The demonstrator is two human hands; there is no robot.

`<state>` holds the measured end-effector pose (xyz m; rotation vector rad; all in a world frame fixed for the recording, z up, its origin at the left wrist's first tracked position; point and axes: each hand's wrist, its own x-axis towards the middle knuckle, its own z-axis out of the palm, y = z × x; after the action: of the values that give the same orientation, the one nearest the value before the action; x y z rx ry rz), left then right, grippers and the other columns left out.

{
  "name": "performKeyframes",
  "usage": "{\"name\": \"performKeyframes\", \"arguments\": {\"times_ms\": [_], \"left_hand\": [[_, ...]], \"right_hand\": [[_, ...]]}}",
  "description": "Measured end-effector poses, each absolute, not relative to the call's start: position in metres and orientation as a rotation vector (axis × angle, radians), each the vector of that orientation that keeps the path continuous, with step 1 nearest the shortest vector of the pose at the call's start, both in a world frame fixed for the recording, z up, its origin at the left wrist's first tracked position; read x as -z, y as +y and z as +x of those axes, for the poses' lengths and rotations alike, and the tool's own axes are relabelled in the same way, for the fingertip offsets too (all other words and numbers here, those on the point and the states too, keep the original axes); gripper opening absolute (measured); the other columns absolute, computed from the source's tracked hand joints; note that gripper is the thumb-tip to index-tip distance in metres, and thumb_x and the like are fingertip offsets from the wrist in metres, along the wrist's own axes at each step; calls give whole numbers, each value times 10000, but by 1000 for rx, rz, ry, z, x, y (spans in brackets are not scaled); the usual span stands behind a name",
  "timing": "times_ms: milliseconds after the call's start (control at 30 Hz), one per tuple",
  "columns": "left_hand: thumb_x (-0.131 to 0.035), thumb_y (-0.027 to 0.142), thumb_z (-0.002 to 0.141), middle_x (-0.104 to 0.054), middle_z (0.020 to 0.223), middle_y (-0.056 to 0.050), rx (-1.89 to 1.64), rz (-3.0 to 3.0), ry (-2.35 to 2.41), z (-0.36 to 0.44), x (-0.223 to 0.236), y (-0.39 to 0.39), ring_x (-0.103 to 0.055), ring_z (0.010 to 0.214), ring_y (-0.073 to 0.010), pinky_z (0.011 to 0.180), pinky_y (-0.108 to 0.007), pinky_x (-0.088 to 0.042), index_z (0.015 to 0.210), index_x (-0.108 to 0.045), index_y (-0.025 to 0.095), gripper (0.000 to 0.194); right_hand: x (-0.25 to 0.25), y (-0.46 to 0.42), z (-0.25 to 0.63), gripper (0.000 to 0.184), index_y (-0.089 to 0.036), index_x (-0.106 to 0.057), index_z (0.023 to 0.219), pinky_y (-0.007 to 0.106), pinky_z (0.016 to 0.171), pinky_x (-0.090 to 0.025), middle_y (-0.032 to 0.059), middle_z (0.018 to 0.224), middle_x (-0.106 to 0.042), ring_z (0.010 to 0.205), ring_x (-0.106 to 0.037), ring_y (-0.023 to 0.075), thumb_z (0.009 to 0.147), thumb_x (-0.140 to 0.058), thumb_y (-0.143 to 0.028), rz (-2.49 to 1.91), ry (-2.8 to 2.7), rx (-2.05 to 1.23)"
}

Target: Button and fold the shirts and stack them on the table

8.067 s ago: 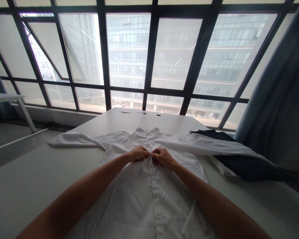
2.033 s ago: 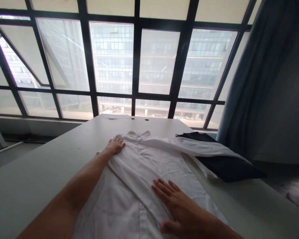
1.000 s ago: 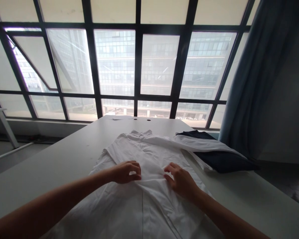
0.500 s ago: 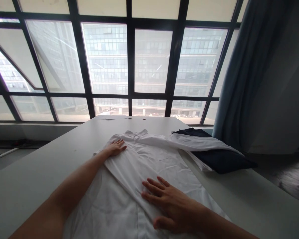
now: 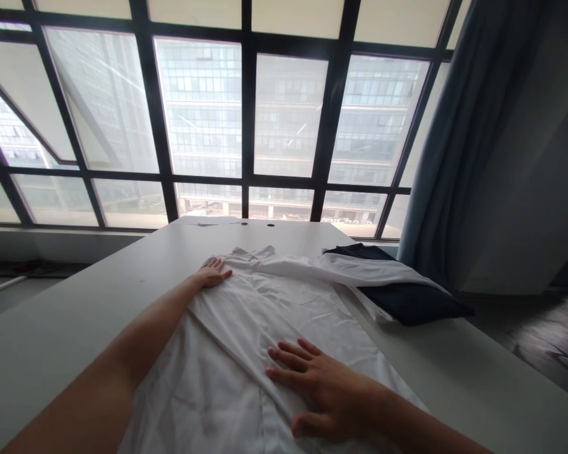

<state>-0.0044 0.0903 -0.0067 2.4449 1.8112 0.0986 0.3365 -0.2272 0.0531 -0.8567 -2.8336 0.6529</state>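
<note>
A white button-front shirt (image 5: 236, 353) lies spread on the white table (image 5: 66, 315), its collar (image 5: 252, 252) toward the window. My left hand (image 5: 212, 273) rests flat at the shirt's far left edge near the collar, with fingers apart. My right hand (image 5: 324, 391) presses flat on the shirt's front, lower down and to the right, also with fingers spread. Neither hand grips the cloth. One white sleeve (image 5: 355, 270) stretches right, lying over a folded dark navy garment (image 5: 409, 302). The shirt's lower part runs out of view.
A large dark-framed window (image 5: 246, 113) fills the far side, with a blue-grey curtain (image 5: 435, 157) at the right. Two small dark holes (image 5: 257, 224) mark the table's far end. The table's right edge drops to a dark floor (image 5: 534, 328).
Since the oldest frame, my hands have moved apart from the shirt's centre, the left to the far edge and the right down the front. Over the last half second, they barely shifted.
</note>
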Motion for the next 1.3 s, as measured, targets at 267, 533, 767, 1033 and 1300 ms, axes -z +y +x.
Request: {"name": "performKeyframes", "arguments": {"times_ms": [267,533,767,1033,1300], "left_hand": [[-251,646,943,-204,1608,-141,-177,2522,1762,-26,7,80,-142,1498,-254,1204,-411,-133,1536,-298,100,807],[-244,525,995,-256,1598,-117,-158,2474,1925,-18,0,88,-201,1485,-247,1179,-479,-177,1512,-357,167,640],[-293,563,976,-384,1528,-183,-205,2835,1843,-1,-4,6,-289,1447,-293,1195,-466,-81,1455,-460,90,694],[-208,569,972,-174,1614,-117,-29,2502,1838,-52,5,-32,-153,1498,-229,1192,-436,-133,1553,-254,116,738],[-234,573,975,-148,1616,-150,-51,2432,1845,-11,0,-36,-127,1500,-272,1184,-492,-140,1543,-251,102,738]], "right_hand": [[-51,-233,324,799,-222,-359,1528,517,1198,-191,147,1573,-330,1450,-303,322,864,-577,-609,-1000,-2717,-623],[-43,-223,326,768,-272,-278,1552,512,1220,-101,103,1608,-223,1488,-187,300,907,-511,-617,-986,-2732,-667],[-45,-225,324,783,-257,-309,1544,524,1217,-91,100,1611,-219,1495,-158,301,893,-508,-643,-1039,-2742,-681],[-40,-227,319,777,-218,-326,1540,513,1216,-116,105,1610,-233,1494,-178,297,908,-463,-650,-1056,-2794,-593],[-74,-158,413,503,-137,-704,1122,406,764,-519,150,896,-743,818,-704,286,879,-544,-547,-1897,-1866,-18]]}}
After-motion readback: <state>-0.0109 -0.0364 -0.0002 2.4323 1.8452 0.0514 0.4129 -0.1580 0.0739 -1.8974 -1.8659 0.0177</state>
